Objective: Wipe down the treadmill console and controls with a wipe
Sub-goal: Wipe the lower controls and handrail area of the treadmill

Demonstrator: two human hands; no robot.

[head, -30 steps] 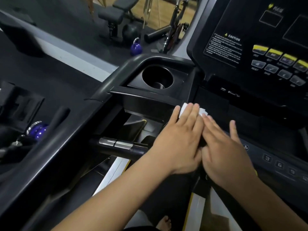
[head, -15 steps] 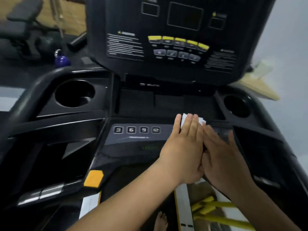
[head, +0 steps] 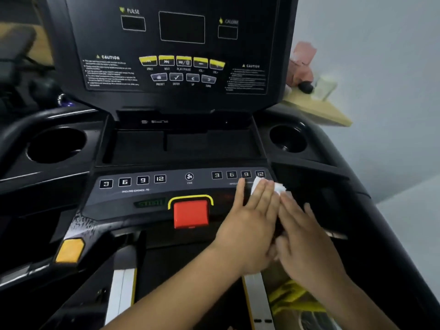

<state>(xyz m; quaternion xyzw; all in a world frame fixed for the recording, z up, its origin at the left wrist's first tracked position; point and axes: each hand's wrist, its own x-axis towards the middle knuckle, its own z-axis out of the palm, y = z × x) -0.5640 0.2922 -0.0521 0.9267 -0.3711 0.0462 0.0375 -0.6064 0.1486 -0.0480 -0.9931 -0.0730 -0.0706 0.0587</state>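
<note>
The black treadmill console [head: 171, 44] rises ahead, with yellow and grey buttons [head: 182, 61] under its dark screens. Below it runs the lower control strip [head: 133, 186] with numbered keys, a fan key and a red stop button [head: 190, 213]. A white wipe [head: 277, 186] lies on the strip's right end, just under the right "12" key. My left hand [head: 250, 225] presses flat on the wipe with straight fingers. My right hand [head: 307, 244] lies flat beside it, fingertips at the wipe's right edge. Most of the wipe is hidden under the hands.
Round cup holders sit at the left [head: 56, 145] and right [head: 288, 138] of a shallow tray [head: 181, 146]. An orange handle button [head: 70, 250] is at lower left. A wooden shelf [head: 316, 106] with small items stands behind on the right, by the grey wall.
Both hands with the wipe have slid from the left end of the control strip across to its right end. The view has turned right, bringing the whole console into sight.
</note>
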